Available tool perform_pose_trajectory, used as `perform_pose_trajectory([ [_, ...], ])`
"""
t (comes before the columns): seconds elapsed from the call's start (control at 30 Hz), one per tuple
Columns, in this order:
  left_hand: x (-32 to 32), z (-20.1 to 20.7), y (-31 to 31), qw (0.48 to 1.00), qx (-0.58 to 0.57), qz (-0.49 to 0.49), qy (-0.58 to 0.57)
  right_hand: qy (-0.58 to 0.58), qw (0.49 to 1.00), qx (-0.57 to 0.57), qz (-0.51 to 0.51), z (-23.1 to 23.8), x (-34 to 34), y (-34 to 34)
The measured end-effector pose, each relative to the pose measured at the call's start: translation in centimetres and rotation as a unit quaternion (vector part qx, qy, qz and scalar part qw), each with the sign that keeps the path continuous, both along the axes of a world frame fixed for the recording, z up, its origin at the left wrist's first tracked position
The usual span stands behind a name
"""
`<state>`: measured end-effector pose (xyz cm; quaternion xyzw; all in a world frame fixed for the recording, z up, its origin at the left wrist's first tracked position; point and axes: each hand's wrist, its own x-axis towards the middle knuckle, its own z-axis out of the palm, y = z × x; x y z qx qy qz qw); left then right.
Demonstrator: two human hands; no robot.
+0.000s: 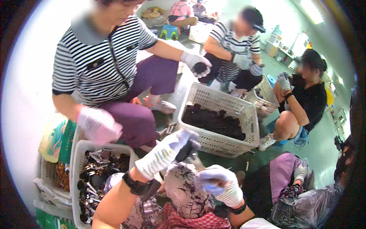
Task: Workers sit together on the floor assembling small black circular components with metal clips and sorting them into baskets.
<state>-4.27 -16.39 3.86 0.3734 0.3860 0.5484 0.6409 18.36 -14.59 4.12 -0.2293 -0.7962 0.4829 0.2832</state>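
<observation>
My left hand [162, 152], in a white striped knit glove with a dark band at the wrist, is raised in the middle. Its fingers are closed on a black round brush head [184, 151], partly hidden by the glove. A blurred silvery part [196, 162] shows just below it, towards my right hand. My right hand [224, 184], gloved the same way, is close by on the right, over my lap. Motion smears its bluish fingertips, so I cannot make out whether they grip anything. Beneath both hands is my lap, with dark-smudged cloth [187, 191] and red checked fabric [183, 218].
Left of me, a white crate [77, 168] holds several black-tipped silver pieces. A larger white crate [217, 144] with black pieces stands ahead. Across it sits a co-worker in stripes, one gloved hand [196, 64] holding a black piece. Other gloved people sit around, one close on my right.
</observation>
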Motion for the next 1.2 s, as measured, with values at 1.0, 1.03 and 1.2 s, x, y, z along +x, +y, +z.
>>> perform_pose_trajectory([
  [1.0,1.9,0.0,-1.0,0.992,0.072,0.098,-0.023,0.047,0.943,-0.320,0.084,1.8,-2.4,1.1],
  [1.03,2.1,0.0,-1.1,0.993,0.059,0.100,-0.020,0.026,0.943,-0.324,0.079,2.4,-2.5,1.3],
  [1.2,2.4,-0.3,-1.4,0.976,0.148,0.142,0.077,-0.005,0.917,-0.394,0.059,3.8,-3.4,1.5],
])
